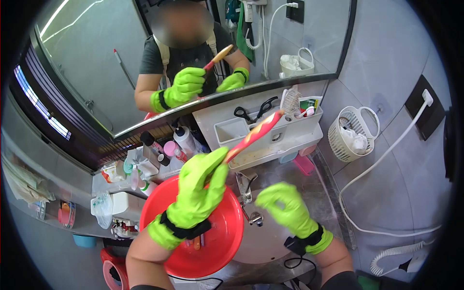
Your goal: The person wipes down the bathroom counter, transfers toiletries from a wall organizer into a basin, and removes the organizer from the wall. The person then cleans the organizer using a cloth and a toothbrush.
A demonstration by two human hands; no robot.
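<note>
My left hand [199,191], in a bright green glove, is closed round the lower end of a long, slim red stick with yellow markings [255,136]. The stick points up and to the right, overlapping the white wall shelf in this view. Below this hand a red basin [226,244] rests over the left of the sink, with a few slim orange and purple pieces [196,242] at its bottom. My right hand [289,209], gloved the same way, hovers over the right side of the sink [263,241], fingers loosely curved and apart, with nothing visible in them.
A chrome faucet [245,188] stands between my hands. Behind it, the white shelf [229,131] holds black scissors [256,110] and a toothbrush. Bottles [184,139] crowd the back left. A white basket [353,135] and cable [382,166] hang at right, below the mirror [111,72].
</note>
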